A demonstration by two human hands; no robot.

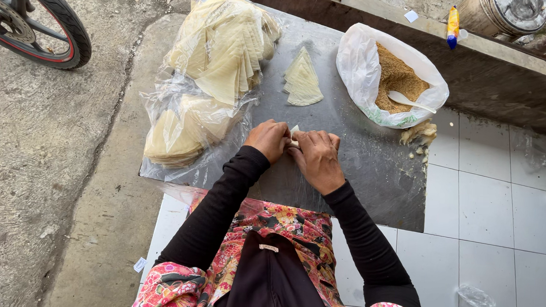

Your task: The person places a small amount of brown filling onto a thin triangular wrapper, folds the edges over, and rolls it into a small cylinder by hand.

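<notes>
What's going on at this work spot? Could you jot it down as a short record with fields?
Surface: grey metal sheet on white tiles
Left hand: pressed on a small pale wrapper piece
Right hand: on the same piece, touching the left hand
Stacks: pale wrappers in clear plastic; small triangular pile beyond the hands
Filling: white bag of brown crumbs with a white spoon

The person wears long, close-fitting black sleeves that run from the upper arms to the wrists, leaving the left hand [269, 139] and right hand [316, 157] bare. The lap is covered by a floral garment in pink, red, yellow and green. A black cloth panel hangs down the centre, carrying a small pale pin near its top.
</notes>
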